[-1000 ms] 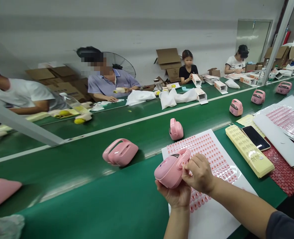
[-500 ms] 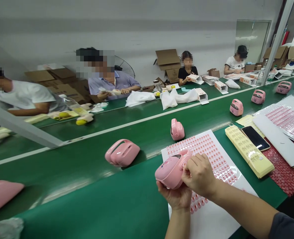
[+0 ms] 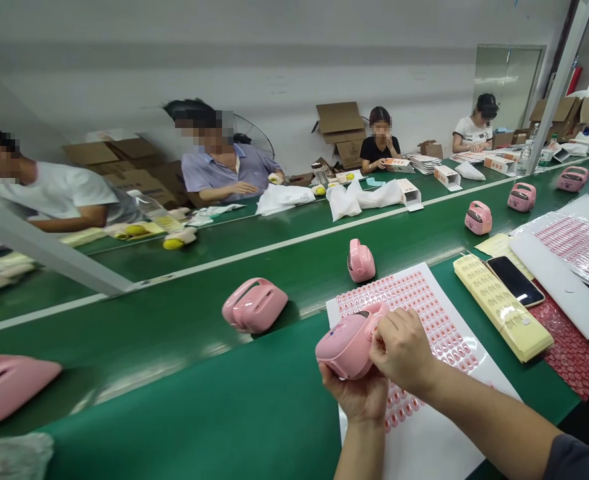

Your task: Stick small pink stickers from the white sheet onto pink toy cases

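Observation:
My left hand (image 3: 362, 395) cups a pink portable speaker (image 3: 344, 347) with a carrying handle from below, holding it tilted above the bench. Against the side of the speaker by its handle, the fingers of my right hand (image 3: 405, 350) are bent and pinched together. Whatever sits between those fingertips is hidden. Beneath both hands lies a white sheet of small pink oval stickers (image 3: 452, 333), partly covered by my arms.
On the green conveyor belt (image 3: 304, 267) stand several more pink speakers (image 3: 257, 305). To the right lie a banded yellow sticker stack (image 3: 504, 307), a phone (image 3: 515, 281) and red bubble wrap (image 3: 582, 363). Across the belt, co-workers sit among white bags (image 3: 284, 199) and boxes.
My view has shifted slightly, so the scene sits a little further right. Both hands keep nearly the same hold on the speaker. Across the belt, a co-worker in black has raised one hand.

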A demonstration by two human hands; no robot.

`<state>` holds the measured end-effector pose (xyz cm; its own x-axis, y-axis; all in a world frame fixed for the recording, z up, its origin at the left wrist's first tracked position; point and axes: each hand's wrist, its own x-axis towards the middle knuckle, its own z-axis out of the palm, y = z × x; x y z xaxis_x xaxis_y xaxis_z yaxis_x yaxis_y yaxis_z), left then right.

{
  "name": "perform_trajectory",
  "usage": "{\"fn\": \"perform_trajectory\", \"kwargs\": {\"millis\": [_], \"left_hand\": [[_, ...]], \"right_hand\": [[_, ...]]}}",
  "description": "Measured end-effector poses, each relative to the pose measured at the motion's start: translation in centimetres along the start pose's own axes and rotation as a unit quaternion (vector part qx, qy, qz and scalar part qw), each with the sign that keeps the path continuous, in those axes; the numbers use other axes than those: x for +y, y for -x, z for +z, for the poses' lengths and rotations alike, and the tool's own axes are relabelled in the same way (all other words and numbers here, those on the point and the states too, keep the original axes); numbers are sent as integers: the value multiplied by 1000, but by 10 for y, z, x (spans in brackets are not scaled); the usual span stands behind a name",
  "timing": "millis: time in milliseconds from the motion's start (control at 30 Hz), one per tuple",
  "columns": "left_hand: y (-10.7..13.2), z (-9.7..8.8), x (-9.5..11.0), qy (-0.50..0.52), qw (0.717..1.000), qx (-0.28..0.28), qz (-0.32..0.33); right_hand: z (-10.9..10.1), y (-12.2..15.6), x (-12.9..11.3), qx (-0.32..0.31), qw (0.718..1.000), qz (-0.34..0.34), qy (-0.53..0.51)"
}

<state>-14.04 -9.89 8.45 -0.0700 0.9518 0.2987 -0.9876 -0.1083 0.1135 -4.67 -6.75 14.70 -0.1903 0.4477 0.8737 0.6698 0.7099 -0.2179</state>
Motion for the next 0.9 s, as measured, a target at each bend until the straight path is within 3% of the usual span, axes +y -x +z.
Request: {"fn": "perform_trajectory", "kwargs": {"millis": [233,467,600,700,900], "left_hand": [[2,-1,3,-13,1000,10,6],[1,4,3,-16,999,-45,-6],[4,3,4,2,1000,-18,-10],[6,0,5,-14,1000,2,-14],[7,2,5,6,1000,12,-8]], "right_hand": [[-3,-2,0,5,1000,-14,-11],[-1,0,1,33,996,-16,-82],[1,3,1,104,986,-41,-122],[1,5,-1,147,978,-25,-147],[2,7,-7,139,979,-10,-146]]}}
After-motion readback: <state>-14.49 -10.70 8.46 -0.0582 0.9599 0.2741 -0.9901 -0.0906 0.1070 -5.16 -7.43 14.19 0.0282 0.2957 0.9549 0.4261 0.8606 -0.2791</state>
